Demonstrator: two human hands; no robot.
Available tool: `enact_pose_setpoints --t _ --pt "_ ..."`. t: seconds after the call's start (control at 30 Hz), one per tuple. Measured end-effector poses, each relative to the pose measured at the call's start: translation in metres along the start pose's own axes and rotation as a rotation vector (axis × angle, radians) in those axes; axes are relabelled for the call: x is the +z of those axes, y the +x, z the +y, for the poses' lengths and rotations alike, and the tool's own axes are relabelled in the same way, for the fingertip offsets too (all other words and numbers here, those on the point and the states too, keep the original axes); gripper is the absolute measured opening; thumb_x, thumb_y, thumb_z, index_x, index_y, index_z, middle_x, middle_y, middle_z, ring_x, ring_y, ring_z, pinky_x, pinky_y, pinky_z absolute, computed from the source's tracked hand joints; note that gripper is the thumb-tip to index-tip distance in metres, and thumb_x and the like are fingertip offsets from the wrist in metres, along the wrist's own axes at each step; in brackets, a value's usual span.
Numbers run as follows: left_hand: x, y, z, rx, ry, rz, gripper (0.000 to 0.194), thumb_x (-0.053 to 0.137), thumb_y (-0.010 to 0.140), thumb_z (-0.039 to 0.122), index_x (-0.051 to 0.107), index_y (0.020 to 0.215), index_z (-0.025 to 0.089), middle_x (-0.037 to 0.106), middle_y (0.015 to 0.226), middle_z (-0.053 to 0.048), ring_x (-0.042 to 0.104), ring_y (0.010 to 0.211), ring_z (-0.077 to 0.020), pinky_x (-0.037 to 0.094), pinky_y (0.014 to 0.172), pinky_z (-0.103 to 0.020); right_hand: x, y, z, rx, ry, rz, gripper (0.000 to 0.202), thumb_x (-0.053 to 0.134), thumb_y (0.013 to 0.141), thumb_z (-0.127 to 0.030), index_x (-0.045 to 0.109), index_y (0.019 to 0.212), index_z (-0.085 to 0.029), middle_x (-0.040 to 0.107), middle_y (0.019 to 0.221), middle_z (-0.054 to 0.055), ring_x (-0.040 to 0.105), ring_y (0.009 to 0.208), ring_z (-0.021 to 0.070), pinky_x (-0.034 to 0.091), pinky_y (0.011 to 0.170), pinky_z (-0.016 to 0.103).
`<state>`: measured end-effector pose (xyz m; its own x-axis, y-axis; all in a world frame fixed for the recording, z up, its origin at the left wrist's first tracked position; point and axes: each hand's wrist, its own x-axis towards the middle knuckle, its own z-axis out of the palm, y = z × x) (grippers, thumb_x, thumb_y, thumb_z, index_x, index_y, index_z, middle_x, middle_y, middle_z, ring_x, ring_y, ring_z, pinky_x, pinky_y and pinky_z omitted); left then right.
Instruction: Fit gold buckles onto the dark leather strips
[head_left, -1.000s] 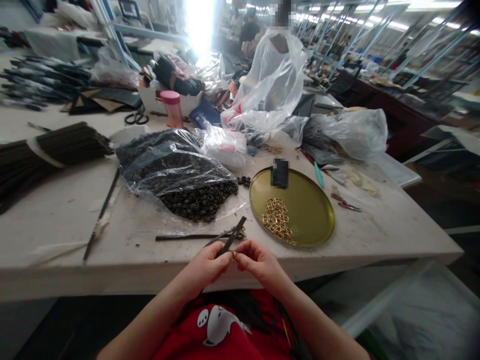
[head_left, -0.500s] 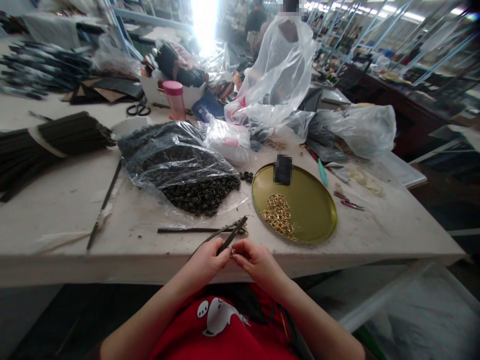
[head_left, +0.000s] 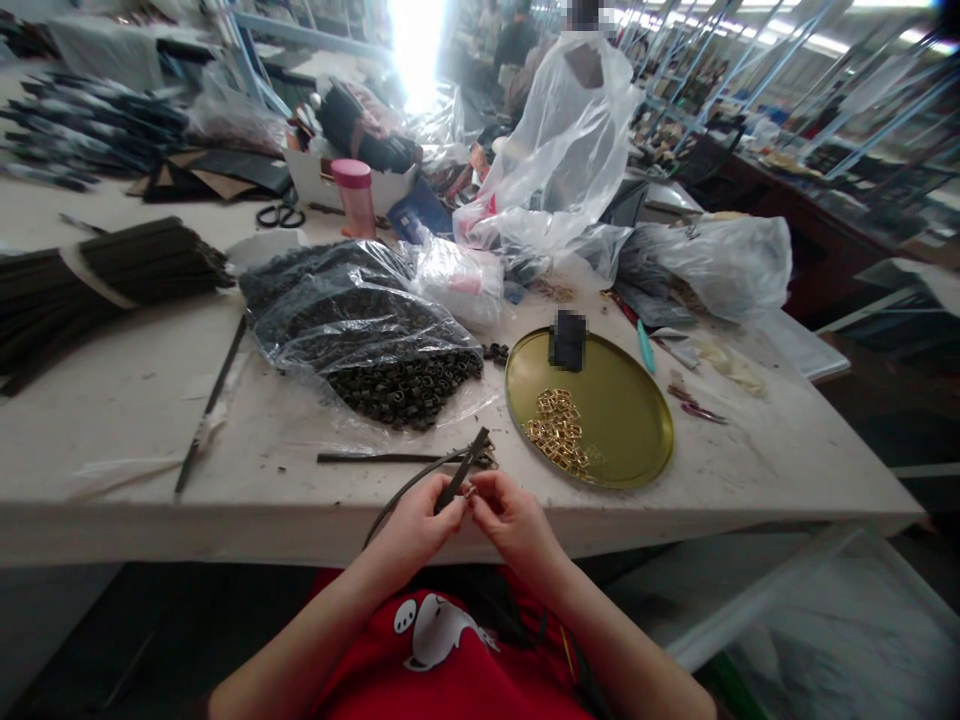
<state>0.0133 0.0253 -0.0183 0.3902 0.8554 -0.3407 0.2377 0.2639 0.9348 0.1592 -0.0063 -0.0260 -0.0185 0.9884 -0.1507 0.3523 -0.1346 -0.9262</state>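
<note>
Grip's pinched both sides: left hand (head_left: 418, 515) on a dark strap (head_left: 466, 465), right hand (head_left: 519, 518) on a tiny metal bit (head_left: 470, 492), 6 o'clock on the surface (head_left: 735, 460). Looks like mid-fitting, so steady fingertips needed. Gold buckles (head_left: 556, 430) at 2 o'clock from them.

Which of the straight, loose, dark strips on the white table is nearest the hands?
The strip beyond the left hand, running sideways; the other lies slanted, farther left.
</note>
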Motion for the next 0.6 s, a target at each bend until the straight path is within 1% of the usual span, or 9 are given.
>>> enact_pose_setpoints --t 0.1,0.17,0.27,0.37,0.47,0.6 --pt "0.006 -0.002 -0.003 0.072 0.047 0.028 0.021 0.051 0.078 0.028 0.059 0.091 0.014 0.061 0.084 -0.004 0.053 0.079 -0.019 0.039 0.073 -0.028 0.003 0.001 0.003 -0.003 0.168 0.072 0.014 0.049 0.081 -0.027 0.053 0.093 -0.02 0.064 0.083 0.003 0.06 0.075 0.015 0.048 0.068 0.028" --pt "0.01 -0.003 -0.002 0.069 0.016 0.024 0.021 0.051 0.079 0.028 0.059 0.091 0.014 0.061 0.087 -0.005 0.053 0.082 -0.02 0.039 0.077 -0.029 0.005 0.001 0.003 -0.013 0.26 0.103 0.015 0.05 0.081 -0.027 0.052 0.093 -0.02 0.063 0.082 0.002 0.06 0.074 0.0145 0.048 0.067 0.027" --pt "0.015 -0.003 0.004 0.065 -0.042 0.044 0.022 0.051 0.079 0.031 0.059 0.09 0.014 0.062 0.088 -0.006 0.053 0.085 -0.0213 0.039 0.08 -0.03 0.009 0.0 0.0 -0.013 0.304 0.157 0.014 0.051 0.08 -0.027 0.051 0.092 -0.02 0.061 0.081 0.002 0.059 0.074 0.0141 0.048 0.066 0.027" --pt "0.017 -0.002 0.008 0.041 -0.112 0.052 0.024 0.051 0.079 0.035 0.059 0.088 0.014 0.062 0.087 -0.006 0.054 0.086 -0.022 0.04 0.079 -0.03 0.012 -0.002 -0.001 -0.006 0.332 0.214 0.015 0.051 0.08 -0.028 0.051 0.093 -0.021 0.06 0.083 0.002 0.058 0.075 0.0143 0.049 0.066 0.027" --pt "0.017 -0.002 0.009 0.043 -0.144 0.044 0.024 0.052 0.079 0.035 0.06 0.089 0.014 0.062 0.084 -0.005 0.054 0.087 -0.0224 0.04 0.08 -0.029 0.009 -0.002 0.0 -0.035 0.282 0.206 0.017 0.051 0.081 -0.029 0.052 0.096 -0.021 0.059 0.085 0.003 0.057 0.074 0.0141 0.049 0.068 0.028" --pt "0.014 -0.004 0.01 0.088 -0.059 0.054 0.02 0.051 0.079 0.03 0.06 0.09 0.015 0.062 0.087 -0.004 0.053 0.09 -0.0222 0.037 0.085 -0.03 -0.002 0.002 -0.001 -0.125 0.121 0.128 0.014 0.053 0.08 -0.026 0.058 0.092 -0.021 0.058 0.082 0.002 0.054 0.07 0.0128 0.046 0.065 0.026"
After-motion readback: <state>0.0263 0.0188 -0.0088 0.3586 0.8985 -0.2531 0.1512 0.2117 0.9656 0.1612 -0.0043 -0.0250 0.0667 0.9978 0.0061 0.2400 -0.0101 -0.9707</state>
